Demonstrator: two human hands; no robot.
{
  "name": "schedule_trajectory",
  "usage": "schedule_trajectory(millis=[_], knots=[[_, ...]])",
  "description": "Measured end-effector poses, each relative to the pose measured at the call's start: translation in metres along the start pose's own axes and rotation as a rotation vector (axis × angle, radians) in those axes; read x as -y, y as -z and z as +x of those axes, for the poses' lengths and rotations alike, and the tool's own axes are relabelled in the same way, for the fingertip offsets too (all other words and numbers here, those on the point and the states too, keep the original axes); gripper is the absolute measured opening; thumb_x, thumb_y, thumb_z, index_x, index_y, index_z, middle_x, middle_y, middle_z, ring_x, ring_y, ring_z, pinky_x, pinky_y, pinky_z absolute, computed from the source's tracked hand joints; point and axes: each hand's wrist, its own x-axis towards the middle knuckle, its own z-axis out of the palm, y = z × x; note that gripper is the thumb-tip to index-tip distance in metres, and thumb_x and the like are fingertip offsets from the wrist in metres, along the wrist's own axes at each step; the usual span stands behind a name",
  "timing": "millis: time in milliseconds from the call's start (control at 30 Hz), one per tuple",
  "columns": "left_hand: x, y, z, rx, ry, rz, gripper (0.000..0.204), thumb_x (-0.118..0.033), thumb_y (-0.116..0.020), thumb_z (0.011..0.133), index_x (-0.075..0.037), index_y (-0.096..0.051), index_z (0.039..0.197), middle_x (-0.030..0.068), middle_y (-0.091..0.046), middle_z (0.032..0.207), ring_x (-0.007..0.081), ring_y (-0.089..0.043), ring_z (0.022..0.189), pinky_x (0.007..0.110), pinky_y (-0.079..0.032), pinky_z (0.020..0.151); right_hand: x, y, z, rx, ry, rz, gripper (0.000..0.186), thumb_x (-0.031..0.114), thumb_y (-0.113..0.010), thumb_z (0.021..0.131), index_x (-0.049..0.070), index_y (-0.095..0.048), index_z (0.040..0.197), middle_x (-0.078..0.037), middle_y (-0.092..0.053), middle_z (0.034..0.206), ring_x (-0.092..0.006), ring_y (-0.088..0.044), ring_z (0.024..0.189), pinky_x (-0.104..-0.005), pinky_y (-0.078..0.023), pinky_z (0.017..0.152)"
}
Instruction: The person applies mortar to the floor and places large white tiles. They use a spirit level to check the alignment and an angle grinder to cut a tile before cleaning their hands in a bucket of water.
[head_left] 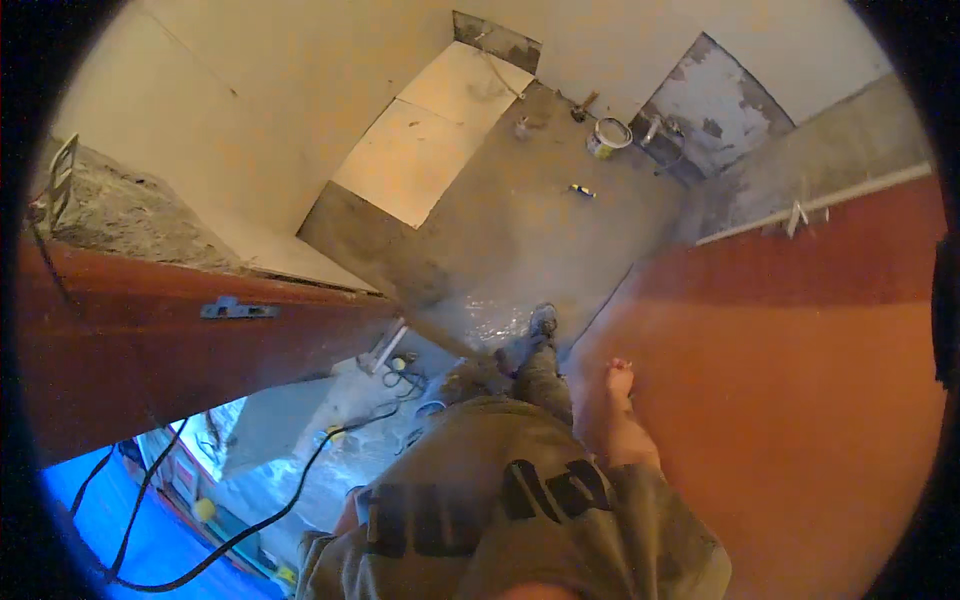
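My right hand [620,379] hangs beside an orange-brown door [780,400], its fingers curled in. Whatever it might hold is too small to make out, and I cannot tell whether it touches the door. Only a sliver of my left arm [347,510] shows beside my shirt; the left hand is out of view. One dusty shoe [543,320] rests on the floor in the doorway, by a shiny patch [495,320].
Large pale panels [430,130] lie along the left wall. A bucket [608,138] stands at the far wall, with a small yellow-and-black tool [582,190] nearer on the dusty floor. A metal strike plate [240,309] sits on the left door frame. A black cable [290,505] loops at lower left.
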Motion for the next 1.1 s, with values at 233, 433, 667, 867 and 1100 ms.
schedule_trajectory(millis=[233, 433, 667, 867, 1100], knots=[[-0.209, -0.082, 0.023, 0.043, -0.137, -0.154, 0.032, -0.029, -0.064, 0.081, -0.001, -0.061, 0.095, 0.0124, -0.061, 0.078, 0.0230, -0.060, 0.065, 0.040, -0.053, 0.055, -0.159, 0.017, 0.209, 0.303, -0.212, 0.848, 0.017, 0.013, -0.059, 0.081, 0.007, -0.057, 0.097, -0.005, -0.059, 0.067, -0.0146, -0.056, 0.056, -0.0292, -0.047, 0.048], [-0.262, -0.097, -0.001, 0.085, -0.027, -0.207, 0.032, -0.031, -0.063, 0.083, -0.001, -0.061, 0.096, 0.0124, -0.062, 0.079, 0.0225, -0.060, 0.064, 0.040, -0.053, 0.055, 0.026, 0.039, 0.278, 0.263, -0.317, 0.606, 0.019, 0.017, -0.061, 0.084, 0.007, -0.057, 0.100, -0.005, -0.057, 0.065, -0.0134, -0.053, 0.051, -0.0272, -0.044, 0.043], [-0.414, -0.015, 0.078, 0.107, -0.336, -0.052, 0.033, -0.032, -0.060, 0.085, -0.002, -0.061, 0.097, 0.0124, -0.063, 0.080, 0.0219, -0.060, 0.064, 0.039, -0.053, 0.056, 0.214, 0.065, 0.476, 0.346, 0.020, 0.489, 0.026, 0.030, -0.059, 0.089, 0.004, -0.061, 0.092, -0.005, -0.059, 0.070, -0.0138, -0.055, 0.054, -0.0277, -0.044, 0.049], [-0.587, 0.122, 0.065, -0.054, -0.060, -0.310, 0.035, -0.028, -0.066, 0.079, -0.003, -0.062, 0.102, 0.0173, -0.065, 0.087, 0.0266, -0.064, 0.070, 0.041, -0.051, 0.066, 0.477, 0.078, 0.604, 0.505, 0.457, -0.001, 0.033, 0.030, -0.060, 0.087, -0.002, -0.063, 0.093, -0.010, -0.061, 0.085, -0.0185, -0.056, 0.080, -0.0304, -0.044, 0.074], [-0.772, 0.316, 0.072, -0.621, -0.145, -0.164, 0.029, -0.023, -0.058, 0.080, -0.002, -0.063, 0.099, 0.0198, -0.064, 0.099, 0.0334, -0.063, 0.092, 0.042, -0.050, 0.079, 0.624, -0.009, 0.754, 0.847, 0.839, -0.348, 0.026, 0.028, -0.061, 0.085, 0.002, -0.064, 0.089, -0.016, -0.059, 0.095, -0.0276, -0.057, 0.083, -0.0368, -0.044, 0.073]])
